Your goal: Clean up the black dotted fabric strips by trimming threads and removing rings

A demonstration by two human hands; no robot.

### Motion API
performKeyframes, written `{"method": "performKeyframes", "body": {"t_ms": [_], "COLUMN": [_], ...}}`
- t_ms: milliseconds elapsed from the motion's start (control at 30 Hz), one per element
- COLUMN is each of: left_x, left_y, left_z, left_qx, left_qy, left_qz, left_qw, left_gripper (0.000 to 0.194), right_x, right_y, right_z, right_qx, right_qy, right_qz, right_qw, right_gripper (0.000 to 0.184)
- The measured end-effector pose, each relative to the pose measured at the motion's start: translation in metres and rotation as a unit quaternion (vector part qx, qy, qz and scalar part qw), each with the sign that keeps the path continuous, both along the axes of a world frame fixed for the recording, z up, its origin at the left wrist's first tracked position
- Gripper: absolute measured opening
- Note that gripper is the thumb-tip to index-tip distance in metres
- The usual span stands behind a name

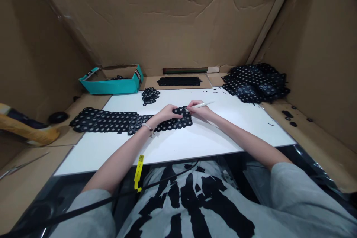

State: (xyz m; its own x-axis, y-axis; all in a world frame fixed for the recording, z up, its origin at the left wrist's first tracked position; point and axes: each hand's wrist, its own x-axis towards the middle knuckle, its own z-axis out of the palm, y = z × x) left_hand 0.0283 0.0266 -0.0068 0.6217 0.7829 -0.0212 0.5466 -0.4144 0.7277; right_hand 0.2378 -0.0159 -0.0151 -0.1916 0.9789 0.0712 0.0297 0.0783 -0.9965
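Note:
A long black strip of joined rings (111,121) lies across the white board (167,148), its right end raised a little between my hands. My left hand (167,113) is closed on the strip near that end, with the thumb on top. At the strip's right edge, my right hand (198,108) grips a slim white pen-like tool (205,104). Its rear end points up to the right, and its tip is hidden at my fingers. A small piece of the same ring material (150,96) rests on the board beyond my left hand.
A teal box (111,86) with dark pieces stands at back left. A folded black stack (179,81) lies at the back, and a large black heap (255,81) at back right. Scissors (23,164) and a yellow-wrapped roll (30,126) are on the left. Cardboard walls (145,22) surround the board.

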Motion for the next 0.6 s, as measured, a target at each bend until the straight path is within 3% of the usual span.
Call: {"method": "performKeyframes", "body": {"t_ms": [133, 433, 600], "left_x": [0.001, 0.0023, 0.0011], "left_y": [-0.0027, -0.0056, -0.0039], "left_z": [0.0004, 0.0015, -0.0031], "left_qx": [-0.024, -0.045, -0.078], "left_qy": [-0.016, -0.022, -0.038], "left_qz": [0.013, 0.025, 0.042], "left_qw": [0.999, 0.998, 0.995], "left_gripper": [0.035, 0.036, 0.035], "right_x": [0.0035, 0.005, 0.0009], "right_y": [-0.0002, 0.0048, 0.0007], "right_z": [0.0008, -0.0054, -0.0063], "right_qx": [0.011, 0.007, 0.038], "right_qy": [-0.047, -0.032, -0.086], "right_qz": [0.0, 0.008, 0.003], "right_qw": [0.999, 0.999, 0.996], "right_gripper": [0.018, 0.017, 0.02]}}
